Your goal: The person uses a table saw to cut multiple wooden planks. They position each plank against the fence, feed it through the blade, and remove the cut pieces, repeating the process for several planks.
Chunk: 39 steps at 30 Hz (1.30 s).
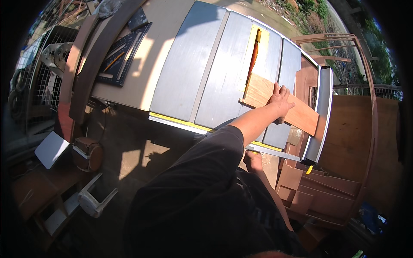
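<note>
My left hand [281, 101] rests on a light wooden board [305, 116], fingers spread, some tips at its far edge. The board lies across the grey table saw top [198, 47] toward the right-hand fence [322, 103]. Beside its left end, a red-orange blade [254, 53] stands in a yellow insert plate [263, 47]. My right hand [254, 160] is curled below the front rail [275, 152], around something small and partly hidden, with a bit of yellow showing.
A dark square tool [122, 58] lies on the pale side panel [144, 81], beside long dark boards [88, 77]. A white stool [97, 198] is low at left. Wooden frames and panels [344, 129] stand at right. A wire fence [30, 81] runs along the left.
</note>
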Available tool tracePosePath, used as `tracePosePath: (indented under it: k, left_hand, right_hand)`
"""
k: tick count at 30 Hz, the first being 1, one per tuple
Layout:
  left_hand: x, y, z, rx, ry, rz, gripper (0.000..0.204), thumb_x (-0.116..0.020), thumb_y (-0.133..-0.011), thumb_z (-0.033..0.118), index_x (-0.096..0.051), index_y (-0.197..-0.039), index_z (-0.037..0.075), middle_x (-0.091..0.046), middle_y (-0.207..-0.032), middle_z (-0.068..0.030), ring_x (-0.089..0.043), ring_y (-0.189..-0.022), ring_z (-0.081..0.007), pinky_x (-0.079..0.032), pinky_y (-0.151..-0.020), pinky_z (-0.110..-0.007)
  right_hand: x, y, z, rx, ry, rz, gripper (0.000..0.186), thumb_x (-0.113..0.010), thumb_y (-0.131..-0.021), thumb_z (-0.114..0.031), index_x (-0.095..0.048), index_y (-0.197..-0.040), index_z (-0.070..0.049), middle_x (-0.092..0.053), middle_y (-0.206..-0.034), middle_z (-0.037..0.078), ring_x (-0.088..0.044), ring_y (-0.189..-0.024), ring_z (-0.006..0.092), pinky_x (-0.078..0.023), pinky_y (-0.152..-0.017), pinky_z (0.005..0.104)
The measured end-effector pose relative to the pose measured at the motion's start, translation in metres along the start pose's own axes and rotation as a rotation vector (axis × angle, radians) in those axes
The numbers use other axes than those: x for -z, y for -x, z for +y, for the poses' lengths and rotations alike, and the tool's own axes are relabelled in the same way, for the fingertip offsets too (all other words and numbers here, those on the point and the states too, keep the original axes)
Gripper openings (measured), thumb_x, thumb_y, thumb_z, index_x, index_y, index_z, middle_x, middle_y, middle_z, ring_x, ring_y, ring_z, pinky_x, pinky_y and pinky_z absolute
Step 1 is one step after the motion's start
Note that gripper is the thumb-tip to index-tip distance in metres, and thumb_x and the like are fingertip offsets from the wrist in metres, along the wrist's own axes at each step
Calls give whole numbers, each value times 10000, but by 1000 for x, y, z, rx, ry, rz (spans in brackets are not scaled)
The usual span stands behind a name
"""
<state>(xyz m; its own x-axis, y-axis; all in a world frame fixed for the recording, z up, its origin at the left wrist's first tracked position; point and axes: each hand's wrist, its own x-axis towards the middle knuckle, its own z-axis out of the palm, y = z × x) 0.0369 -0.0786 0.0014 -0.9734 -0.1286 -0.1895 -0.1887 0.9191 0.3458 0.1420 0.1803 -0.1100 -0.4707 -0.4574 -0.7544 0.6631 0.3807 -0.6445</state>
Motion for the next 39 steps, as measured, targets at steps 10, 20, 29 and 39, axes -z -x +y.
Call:
tracePosePath:
  k: [10, 20, 29, 39]
  left_hand:
    - [-1, -2, 0, -4, -22, 4, 1037, -837, -655, 577, -375, -1566, 399, -223, -1642, -236, -114, -1519, -478, -41, -1123, -777]
    - [0, 0, -1, -8, -24, 21, 1020, -836, -661, 558, -389, -1562, 393, -242, -1630, -242, -136, -1515, -474, -51, -1129, -770]
    - [1, 1, 1, 2, -17, 21, 1058, -852, -631, 556, -383, -1565, 386, -252, -1626, -239, -134, -1516, -473, -54, -1131, -769]
    - [2, 1, 2, 24, -1, 27, 1062, -862, -612, 550, -401, -1556, 389, -259, -1615, -236, -143, -1512, -463, -64, -1135, -759]
  right_hand:
    - [1, -2, 5, 16, 7, 37, 124, -638, -846, 45, -589, -867, -67, -530, -662, -7, -459, -471, 105, -347, -425, 284]
    - [-5, -2, 4, 68, 100, 107, 74, -607, -867, 18, -593, -881, -53, -491, -617, -15, -434, -431, 98, -322, -403, 277]
    - [-9, 1, 3, 62, 109, 134, 97, -623, -856, 24, -586, -856, -65, -476, -598, -21, -429, -425, 98, -314, -395, 287]
    - [-7, 0, 3, 52, 135, 128, 107, -659, -828, 8, -620, -878, -79, -518, -650, -25, -450, -471, 87, -346, -426, 263]
